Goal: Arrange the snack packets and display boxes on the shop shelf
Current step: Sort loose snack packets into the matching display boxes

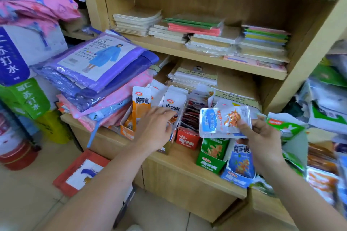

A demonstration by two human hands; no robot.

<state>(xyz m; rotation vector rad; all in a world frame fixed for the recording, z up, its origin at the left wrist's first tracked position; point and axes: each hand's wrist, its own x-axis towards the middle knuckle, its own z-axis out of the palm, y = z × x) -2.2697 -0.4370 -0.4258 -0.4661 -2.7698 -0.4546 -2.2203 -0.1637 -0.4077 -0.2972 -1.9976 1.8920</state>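
Snack packet [225, 121], glossy foil, pinched by right fingers [243, 127]; left fingers [166, 114] flat on cardboard display box [174, 97]; raincoat packs [97, 62] leftward.

We hold a silver-and-blue snack packet [223, 122], print facing us, in our right hand [262, 137]. On the shelf ledge [184, 174] stand the orange box [126, 133], red box [187, 139], green box [211, 157] and blue box [240, 170], upright, stuffed with packets.

I log the silver packet [225, 122] with a light-blue panel and orange print, and the tall packet [141, 107] in orange and white. The red box [187, 140], green box [210, 163] and blue box [234, 178] each show white lettering against the pale wood-grain shelf [187, 180]. The raincoat pack [97, 58] is purple with a blue figure; the dotted pack [129, 84] is pink with white spots.
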